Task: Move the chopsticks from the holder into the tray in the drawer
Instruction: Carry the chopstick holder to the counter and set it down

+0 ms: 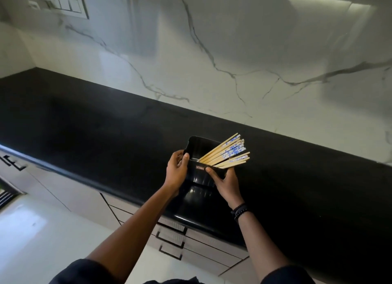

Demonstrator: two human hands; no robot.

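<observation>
Only tops of chopsticks (227, 154) show; L hand (177, 171), R hand (226, 183) hold holder (200, 177).

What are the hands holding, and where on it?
Both grip the black chopstick holder: left hand at its left edge, right hand on its front right side.

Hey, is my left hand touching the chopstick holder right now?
Touching. The head view shows the left hand gripping the left edge of the holder, with the thumb lying on its rim.
</observation>
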